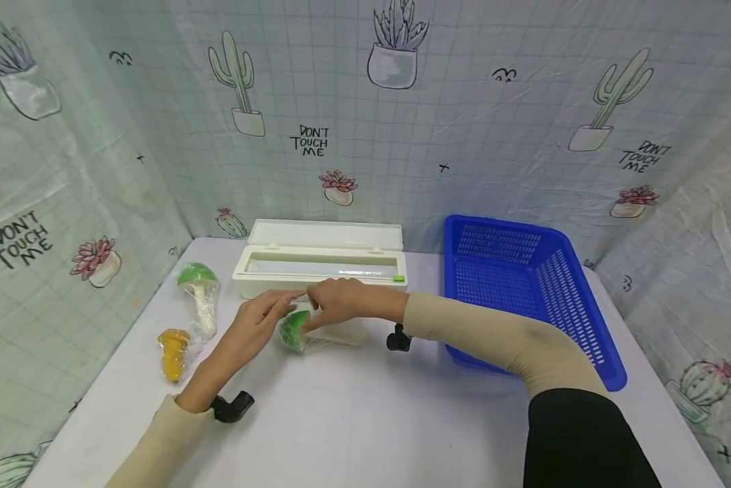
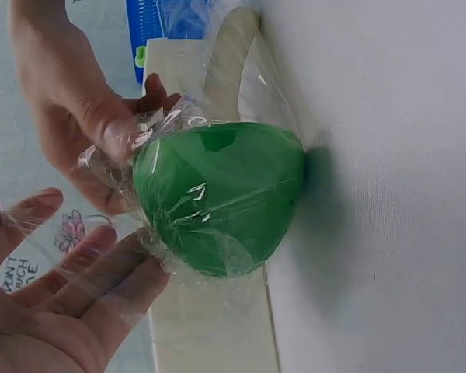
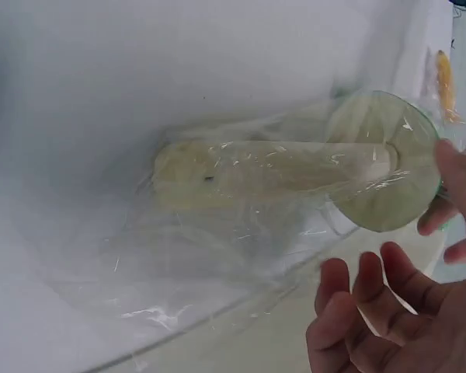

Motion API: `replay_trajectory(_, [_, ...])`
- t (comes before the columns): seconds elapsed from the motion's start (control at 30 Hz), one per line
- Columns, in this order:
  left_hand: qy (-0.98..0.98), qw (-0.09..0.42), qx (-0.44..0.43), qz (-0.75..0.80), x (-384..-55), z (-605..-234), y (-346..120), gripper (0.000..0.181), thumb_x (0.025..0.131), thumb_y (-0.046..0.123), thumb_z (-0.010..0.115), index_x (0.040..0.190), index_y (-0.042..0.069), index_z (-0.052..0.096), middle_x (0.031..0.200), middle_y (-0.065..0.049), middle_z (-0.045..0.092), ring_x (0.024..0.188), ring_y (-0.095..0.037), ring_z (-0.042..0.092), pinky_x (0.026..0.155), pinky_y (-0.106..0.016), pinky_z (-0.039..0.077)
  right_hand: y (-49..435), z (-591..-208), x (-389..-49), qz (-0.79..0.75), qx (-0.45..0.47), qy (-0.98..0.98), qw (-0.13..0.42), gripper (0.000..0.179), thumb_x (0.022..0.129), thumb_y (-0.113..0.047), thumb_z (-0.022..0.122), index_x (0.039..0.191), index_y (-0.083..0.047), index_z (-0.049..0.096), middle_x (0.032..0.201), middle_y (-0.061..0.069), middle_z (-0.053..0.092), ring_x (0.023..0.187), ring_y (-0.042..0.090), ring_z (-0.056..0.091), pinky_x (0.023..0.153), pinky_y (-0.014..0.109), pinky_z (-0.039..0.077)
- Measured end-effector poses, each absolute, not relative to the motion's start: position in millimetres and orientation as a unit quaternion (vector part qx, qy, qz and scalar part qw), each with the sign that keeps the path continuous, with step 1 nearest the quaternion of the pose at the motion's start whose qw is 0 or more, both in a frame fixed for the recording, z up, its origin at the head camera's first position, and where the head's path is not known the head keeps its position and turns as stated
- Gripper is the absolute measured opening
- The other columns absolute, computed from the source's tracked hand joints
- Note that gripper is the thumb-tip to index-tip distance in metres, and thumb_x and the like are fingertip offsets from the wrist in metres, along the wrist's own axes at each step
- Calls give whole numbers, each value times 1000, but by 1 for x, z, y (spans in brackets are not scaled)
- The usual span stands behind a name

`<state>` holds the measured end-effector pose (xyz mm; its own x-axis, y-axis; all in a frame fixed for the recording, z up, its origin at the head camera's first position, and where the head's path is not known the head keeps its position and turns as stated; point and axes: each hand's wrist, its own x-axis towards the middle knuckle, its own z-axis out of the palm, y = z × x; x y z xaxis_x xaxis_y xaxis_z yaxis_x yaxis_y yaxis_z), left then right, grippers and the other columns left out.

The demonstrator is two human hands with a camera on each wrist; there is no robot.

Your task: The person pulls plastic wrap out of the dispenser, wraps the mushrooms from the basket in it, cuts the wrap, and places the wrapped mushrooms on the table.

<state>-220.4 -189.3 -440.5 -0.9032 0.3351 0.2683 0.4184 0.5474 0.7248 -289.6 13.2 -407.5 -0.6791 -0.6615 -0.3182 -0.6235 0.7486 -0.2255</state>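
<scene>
A toy mushroom (image 2: 217,190) with a green cap and pale stem lies on its side in clear cling film, near the table's middle. Its stem (image 3: 272,167) points right in the head view. My right hand (image 1: 341,298) is at the cap, its thumb and fingers pinching the film (image 2: 175,116) gathered there. The left hand (image 1: 262,322) meets it from the other side. Nearly straight left fingers (image 2: 113,287) touch the film by the cap's edge. Right behind both hands stands a white film dispenser (image 1: 323,254), its lid raised.
At the left lie another wrapped green-capped mushroom (image 1: 204,295) and a wrapped orange-yellow piece (image 1: 173,354). A blue plastic basket (image 1: 536,298) stands at the right, partly behind the right forearm. Patterned cloth (image 1: 341,88) bounds the white table (image 1: 365,420) at the back and sides.
</scene>
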Motion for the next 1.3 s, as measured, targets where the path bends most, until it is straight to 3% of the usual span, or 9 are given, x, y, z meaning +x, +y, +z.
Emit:
replay_trajectory(0.2, [-879, 53, -211, -424, -221, -441, -189, 38, 111, 30, 43, 136, 13, 66, 132, -11, 66, 110, -31, 69, 92, -51, 56, 6, -413, -290, -76, -323, 926, 179, 60, 84, -71, 68, 111, -17, 57, 99, -5, 61, 77, 11, 58, 60, 28, 49])
replay_trajectory(0.33, [-872, 64, -257, -411, -218, -444, -192, 32, 110, 22, 48, 134, 16, 68, 133, -5, 64, 120, -26, 63, 94, -43, 55, 3, -409, -290, -81, -315, 932, 163, 59, 83, -67, 73, 110, -17, 58, 97, -6, 61, 77, 11, 59, 59, 28, 50])
replay_trajectory(0.5, [-853, 72, -354, -377, -210, -454, -198, 31, 105, 10, 56, 132, 14, 70, 140, -9, 57, 128, -28, 56, 97, -27, 51, 3, -402, -289, -81, -321, 932, 146, 37, 88, -52, 76, 99, -20, 61, 89, -8, 61, 73, 9, 56, 57, 26, 47])
replay_trajectory(0.73, [-858, 110, -417, -278, -209, -465, -198, 29, 92, 10, 75, 121, 12, 76, 140, -16, 51, 121, -31, 58, 88, -44, 56, 14, -403, -295, -109, -385, 906, 135, 25, 93, -40, 75, 85, -20, 63, 78, -9, 60, 68, 5, 50, 55, 20, 41])
replay_trajectory(0.87, [-854, 131, -441, -245, -211, -466, -195, 32, 90, 11, 77, 122, 9, 75, 133, -18, 56, 114, -33, 63, 83, -43, 58, 20, -399, -301, -103, -432, 885, 142, 18, 96, -28, 74, 87, -17, 62, 82, -7, 61, 71, 7, 51, 61, 19, 43])
replay_trajectory(0.97, [-868, 90, -422, -246, -209, -459, -194, 37, 96, 8, 66, 133, 6, 67, 136, -15, 59, 115, -29, 64, 85, -40, 58, 24, -397, -304, -100, -464, 867, 152, 16, 97, -22, 72, 89, -14, 60, 81, -4, 61, 69, 7, 50, 64, 18, 44])
replay_trajectory(1.07, [-880, 53, -392, -263, -209, -452, -192, 39, 99, 3, 58, 138, 3, 57, 133, -10, 65, 98, -19, 68, 76, -34, 57, 25, -395, -306, -105, -489, 849, 167, 14, 99, -18, 69, 93, -13, 58, 77, -4, 57, 66, 7, 48, 64, 17, 42])
replay_trajectory(1.17, [-884, 62, -374, -273, -213, -452, -189, 38, 96, 0, 67, 132, 4, 55, 121, -5, 72, 86, -13, 67, 73, -31, 57, 27, -392, -308, -129, -498, 835, 194, 10, 100, -15, 66, 100, -10, 57, 78, -4, 55, 65, 6, 48, 64, 18, 41])
replay_trajectory(1.3, [-887, 108, -358, -273, -218, -455, -186, 46, 82, -1, 82, 120, 6, 58, 110, -5, 74, 95, -21, 72, 79, -37, 59, 30, -392, -308, -199, -482, 817, 247, 19, 98, -5, 65, 115, -3, 56, 91, 9, 60, 69, 10, 58, 68, 20, 52])
